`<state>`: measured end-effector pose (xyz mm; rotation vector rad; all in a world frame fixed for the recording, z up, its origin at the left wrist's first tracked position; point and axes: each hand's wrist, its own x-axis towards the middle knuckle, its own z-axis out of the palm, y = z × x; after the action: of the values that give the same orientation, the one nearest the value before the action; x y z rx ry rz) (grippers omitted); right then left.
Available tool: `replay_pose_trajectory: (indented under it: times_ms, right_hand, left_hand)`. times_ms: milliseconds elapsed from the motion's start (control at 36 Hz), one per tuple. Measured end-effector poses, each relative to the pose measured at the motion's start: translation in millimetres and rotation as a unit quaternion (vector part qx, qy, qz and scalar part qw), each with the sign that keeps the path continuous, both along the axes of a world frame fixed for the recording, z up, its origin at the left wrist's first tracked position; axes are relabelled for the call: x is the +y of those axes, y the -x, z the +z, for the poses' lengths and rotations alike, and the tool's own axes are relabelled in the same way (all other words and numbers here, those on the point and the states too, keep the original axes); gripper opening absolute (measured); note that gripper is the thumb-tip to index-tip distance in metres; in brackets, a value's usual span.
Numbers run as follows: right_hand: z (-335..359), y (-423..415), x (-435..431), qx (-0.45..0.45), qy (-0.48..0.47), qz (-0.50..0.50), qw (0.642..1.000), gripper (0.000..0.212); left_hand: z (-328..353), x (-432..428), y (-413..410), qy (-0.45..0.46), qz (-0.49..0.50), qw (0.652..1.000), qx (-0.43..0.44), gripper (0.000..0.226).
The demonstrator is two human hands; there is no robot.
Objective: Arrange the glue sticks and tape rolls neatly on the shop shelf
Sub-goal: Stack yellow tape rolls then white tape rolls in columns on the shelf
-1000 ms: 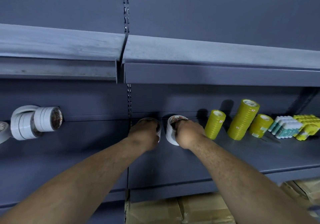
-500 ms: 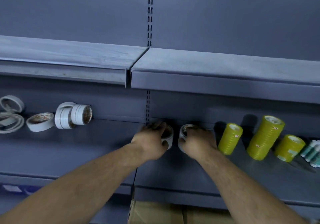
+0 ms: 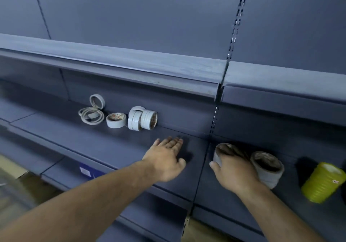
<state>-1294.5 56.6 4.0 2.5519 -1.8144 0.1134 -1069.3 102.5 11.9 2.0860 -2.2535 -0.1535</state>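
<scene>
My left hand (image 3: 165,157) hovers flat and open over the grey shelf (image 3: 112,148), holding nothing, short of the loose white tape rolls. My right hand (image 3: 232,172) grips a white tape roll stack (image 3: 221,152) just right of the shelf joint. A second white stack (image 3: 267,168) stands touching that hand on its right. Further left lie a leaning group of white rolls (image 3: 142,118), a flat roll (image 3: 116,120), thin flat rolls (image 3: 91,115) and one upright roll (image 3: 97,101). A yellow tape stack (image 3: 322,181) stands at the right edge.
An upper shelf (image 3: 131,63) overhangs the working shelf. A slotted upright (image 3: 236,35) runs down the back panel at the joint. Cardboard boxes (image 3: 198,230) show below the shelf. A blue label (image 3: 86,171) sits on the shelf's front edge.
The view swung left. My left hand let go of its white roll stack and moved left, fingers spread. My right hand shifted onto that left stack; the second stack stands beside it.
</scene>
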Motion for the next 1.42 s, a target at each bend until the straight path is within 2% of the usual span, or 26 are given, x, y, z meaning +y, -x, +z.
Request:
replay_pose_trajectory:
  times_ms: [139,250,472,639,750,944,1028,1111,1194,1222,1278,1333,1417]
  right_hand:
    - [9,-69,7,0.007,-0.032,0.009,0.999,0.06]
    - [13,-143,15,0.025,0.001,0.027,0.999,0.058]
    - [7,-314,28,-0.004,-0.004,0.083,0.997,0.057]
    - [6,-403,22,0.0,-0.032,0.118,0.993,0.058]
    - [0,-445,8,0.004,-0.04,0.143,0.989,0.053]
    - [-18,-514,-39,-0.008,-0.05,0.186,0.981,0.032]
    - [-26,-544,-57,0.022,-0.035,0.201,0.979,0.029]
    - [-37,-567,-71,0.051,-0.027,0.205,0.977,0.035]
    - [-51,-585,-87,0.066,-0.032,0.199,0.977,0.057]
    - [-57,-589,-94,0.077,-0.042,0.188,0.978,0.059]
    - [-70,-593,-105,0.102,-0.034,0.181,0.978,0.043]
    - [-77,-595,-107,0.083,-0.037,0.166,0.982,0.037]
    - [-70,-600,-98,0.033,-0.032,0.173,0.984,0.055]
  left_hand:
    - [-9,16,-69,0.015,0.033,0.999,0.017,0.072]
    - [-13,30,-137,0.017,0.054,0.998,0.028,0.071]
    - [-17,50,-281,0.024,0.08,0.996,0.039,0.072]
    - [-23,44,-359,0.021,0.104,0.993,0.043,0.071]
    - [-29,32,-391,0.02,0.121,0.991,0.049,0.07]
    - [-37,10,-442,0.004,0.173,0.984,0.029,0.071]
    - [-39,1,-462,-0.001,0.189,0.982,0.02,0.071]
    - [-42,-9,-478,-0.006,0.186,0.983,-0.007,0.075]
    - [-43,-22,-490,0.013,0.157,0.987,-0.032,0.075]
    - [-45,-27,-494,0.024,0.148,0.988,-0.033,0.074]
    - [-49,-39,-504,0.042,0.129,0.99,-0.028,0.075]
    - [-54,-50,-512,0.044,0.104,0.993,-0.018,0.075]
    - [-61,-63,-517,0.049,0.064,0.997,-0.004,0.069]
